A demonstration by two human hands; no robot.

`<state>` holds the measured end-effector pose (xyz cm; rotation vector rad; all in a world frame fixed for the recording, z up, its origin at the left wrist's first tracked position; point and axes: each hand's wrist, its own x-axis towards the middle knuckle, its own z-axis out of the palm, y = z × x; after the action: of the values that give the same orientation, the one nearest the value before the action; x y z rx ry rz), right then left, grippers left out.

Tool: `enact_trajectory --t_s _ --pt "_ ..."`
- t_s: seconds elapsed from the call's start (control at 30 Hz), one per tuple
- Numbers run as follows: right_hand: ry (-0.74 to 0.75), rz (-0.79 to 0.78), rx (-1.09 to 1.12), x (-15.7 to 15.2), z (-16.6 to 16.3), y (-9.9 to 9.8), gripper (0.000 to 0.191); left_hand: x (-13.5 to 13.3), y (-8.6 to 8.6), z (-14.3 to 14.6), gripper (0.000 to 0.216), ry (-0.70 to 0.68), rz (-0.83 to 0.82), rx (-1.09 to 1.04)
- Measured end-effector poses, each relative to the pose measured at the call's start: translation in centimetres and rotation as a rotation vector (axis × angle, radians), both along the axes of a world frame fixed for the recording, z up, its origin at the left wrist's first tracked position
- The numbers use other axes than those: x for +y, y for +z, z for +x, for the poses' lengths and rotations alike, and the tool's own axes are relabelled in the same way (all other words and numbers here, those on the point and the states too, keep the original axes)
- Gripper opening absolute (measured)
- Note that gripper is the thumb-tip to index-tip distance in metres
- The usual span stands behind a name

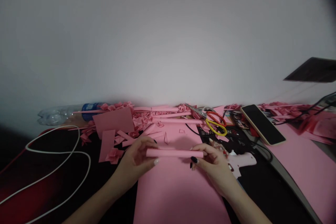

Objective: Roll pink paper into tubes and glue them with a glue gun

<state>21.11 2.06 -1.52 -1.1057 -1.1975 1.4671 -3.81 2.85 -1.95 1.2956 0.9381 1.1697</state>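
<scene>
A rolled tube of pink paper (pixel 174 153) lies level between my two hands, above a large pink paper sheet (pixel 181 192). My left hand (pixel 140 157) pinches its left end between thumb and fingers. At the right end, my right hand (pixel 210 162) grips the tube the same way, dark nails showing. Just past my right hand lies a white glue gun (pixel 241 162), partly hidden by the hand. Behind the tube, small pencil-like outlines mark the sheet.
Scissors with red and yellow handles (pixel 216 124) rest at the back, beside pink paper rolls (pixel 173 120) and folded scraps. A phone (pixel 262 124) lies to the right. A plastic bottle (pixel 63 113) and a looped white cable (pixel 57 152) are at left.
</scene>
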Motion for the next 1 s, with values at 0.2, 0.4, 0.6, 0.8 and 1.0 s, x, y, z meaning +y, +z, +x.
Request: enact_trajectory --t_s 0.2,0.4,0.6,0.8,1.0 --pt "0.138 0.001 -0.052 -0.2 -0.3 0.8 0.017 0.1 0.1 -0.1 0.017 -0.024 -0.008 0.144" --pt "0.286 -0.014 -0.094 -0.3 -0.3 1.3 0.017 0.2 0.2 -0.4 0.016 -0.068 -0.011 0.222" --pt "0.323 -0.004 -0.133 -0.4 -0.2 1.5 0.025 0.3 0.0 -0.5 0.016 -0.106 -0.016 0.245" --pt "0.320 0.019 -0.196 -0.5 0.0 1.5 0.022 0.2 -0.3 -0.7 0.015 -0.148 -0.033 0.236" --pt "0.331 0.038 -0.197 -0.5 0.1 1.4 0.025 0.1 -0.2 -0.7 0.015 -0.172 -0.075 0.198"
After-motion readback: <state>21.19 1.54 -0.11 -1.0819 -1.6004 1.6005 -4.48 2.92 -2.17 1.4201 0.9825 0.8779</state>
